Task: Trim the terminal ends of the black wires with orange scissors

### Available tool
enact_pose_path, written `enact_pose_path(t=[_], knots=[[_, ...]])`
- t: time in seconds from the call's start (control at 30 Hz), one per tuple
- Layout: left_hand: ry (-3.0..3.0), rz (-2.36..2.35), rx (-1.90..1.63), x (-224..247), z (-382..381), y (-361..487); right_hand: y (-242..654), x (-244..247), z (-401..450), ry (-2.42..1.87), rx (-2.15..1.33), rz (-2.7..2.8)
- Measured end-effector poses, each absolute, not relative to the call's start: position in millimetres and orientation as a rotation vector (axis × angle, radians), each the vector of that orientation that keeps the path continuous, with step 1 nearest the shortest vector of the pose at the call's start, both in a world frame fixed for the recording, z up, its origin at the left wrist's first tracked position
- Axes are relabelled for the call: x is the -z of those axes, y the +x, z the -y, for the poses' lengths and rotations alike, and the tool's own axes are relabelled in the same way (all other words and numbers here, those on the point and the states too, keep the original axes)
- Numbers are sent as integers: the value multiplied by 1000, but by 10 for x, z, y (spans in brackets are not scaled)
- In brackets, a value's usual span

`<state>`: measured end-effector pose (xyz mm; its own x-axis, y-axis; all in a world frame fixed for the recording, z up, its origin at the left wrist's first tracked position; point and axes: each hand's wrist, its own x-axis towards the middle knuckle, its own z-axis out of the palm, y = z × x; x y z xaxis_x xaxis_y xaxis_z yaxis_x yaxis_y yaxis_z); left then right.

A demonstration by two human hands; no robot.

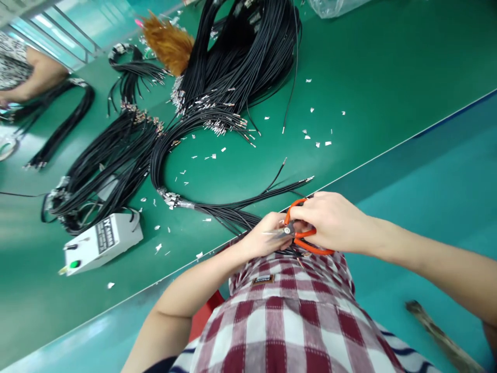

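Observation:
At the table's near edge, my right hand [330,220] is closed around a pair of scissors [310,243] with orange handles. Their metal blades point left, over my left hand [267,235]. That hand is closed on the ends of a bundle of black cables [229,207], and its fingertips are partly hidden by the scissors. Some cable ends hang over the checked apron [279,305] below my hands. The bundle runs left to a pale taped joint [173,200], then curves up and back across the table.
A large heap of black cables [248,62] lies at the back beside a brown fluffy object [166,44]. More cables [112,150] and a white box [104,243] with a green button are on the left. White scraps dot the green table [388,62]. Another person's arm [42,75] shows upper left.

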<state>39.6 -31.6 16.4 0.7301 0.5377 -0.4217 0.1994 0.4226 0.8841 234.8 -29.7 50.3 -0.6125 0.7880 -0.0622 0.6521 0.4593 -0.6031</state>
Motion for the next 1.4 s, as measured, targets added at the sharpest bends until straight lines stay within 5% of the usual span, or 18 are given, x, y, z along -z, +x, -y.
enact_pose_path(t=[0.17,0.27,0.57,1.07,1.27,1.4], knots=[[1154,-806,-502,-104,433,376,2381,-177,357,-1242,-2060,1313],[1055,-883,-720,-108,467,411,2405,-9,500,-1092,-2174,772],[929,-930,-642,-122,434,508,2675,152,753,-1583,-1312,1443],[1849,-1014,-871,-31,590,644,2466,-127,819,-1312,-991,1504],[1576,-1052,-666,15,580,693,2461,-115,795,-1260,-931,1790],[1282,-1076,-625,18,536,696,2416,-64,794,-1290,-989,1441]])
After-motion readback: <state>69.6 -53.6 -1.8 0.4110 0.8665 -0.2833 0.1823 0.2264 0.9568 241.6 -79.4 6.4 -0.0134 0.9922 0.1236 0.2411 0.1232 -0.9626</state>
